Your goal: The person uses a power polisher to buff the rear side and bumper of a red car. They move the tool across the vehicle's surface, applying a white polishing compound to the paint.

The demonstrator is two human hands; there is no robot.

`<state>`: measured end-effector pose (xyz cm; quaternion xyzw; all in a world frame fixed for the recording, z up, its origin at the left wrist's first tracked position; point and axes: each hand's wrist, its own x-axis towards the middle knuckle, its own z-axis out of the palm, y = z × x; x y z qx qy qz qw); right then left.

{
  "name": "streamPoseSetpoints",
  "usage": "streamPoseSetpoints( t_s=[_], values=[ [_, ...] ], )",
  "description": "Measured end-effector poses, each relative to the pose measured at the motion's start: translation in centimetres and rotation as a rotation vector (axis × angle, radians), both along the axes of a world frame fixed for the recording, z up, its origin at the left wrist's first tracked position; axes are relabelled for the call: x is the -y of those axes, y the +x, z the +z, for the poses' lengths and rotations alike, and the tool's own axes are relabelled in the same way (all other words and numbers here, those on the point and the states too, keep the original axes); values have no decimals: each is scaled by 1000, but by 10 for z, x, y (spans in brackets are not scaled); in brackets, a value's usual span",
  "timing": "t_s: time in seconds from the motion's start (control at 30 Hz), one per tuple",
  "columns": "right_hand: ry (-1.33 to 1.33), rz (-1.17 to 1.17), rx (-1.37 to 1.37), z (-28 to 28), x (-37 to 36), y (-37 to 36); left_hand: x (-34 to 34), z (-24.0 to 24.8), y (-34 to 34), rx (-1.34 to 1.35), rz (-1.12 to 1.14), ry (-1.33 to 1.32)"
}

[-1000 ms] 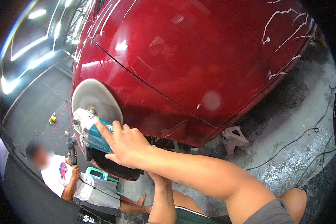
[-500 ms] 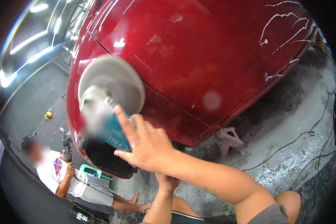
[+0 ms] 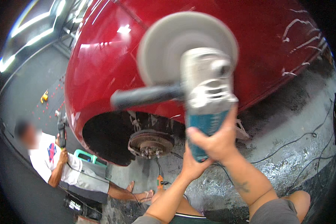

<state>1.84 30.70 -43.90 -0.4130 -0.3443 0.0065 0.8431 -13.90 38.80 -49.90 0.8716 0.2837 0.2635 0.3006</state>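
A polisher [image 3: 210, 80] and brake disc [image 3: 152, 142] mark a workshop.

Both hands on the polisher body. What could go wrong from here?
Twist: the left hand and right hand both hold the body of the polisher; the side handle sticks out ungripped, so a catching pad might wrench it round.
Paint: the pad is blurred, likely spinning, close to the red car; contact isn't clear, but its edge could mark the paint.
Trip: a black cable lies loose on the floor and might catch a foot.
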Motion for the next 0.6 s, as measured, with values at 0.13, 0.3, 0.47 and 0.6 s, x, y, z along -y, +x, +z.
streamPoseSetpoints(
  t_s=[0.13,0.3,0.47,0.6],
  values=[
    [22,77,-148,-31,-10,-13,-6,2,-6,-27,-36,-158],
    [-20,76,146,-46,-56,-89,-80,-110,-94,133,-17,-176],
    [42,133,282,7,-93,-149,-124,-85,-153,311,70,-306],
    [3,305,158,6,-101,-171,-144,-65,-188,317,65,-274]
  ],
)
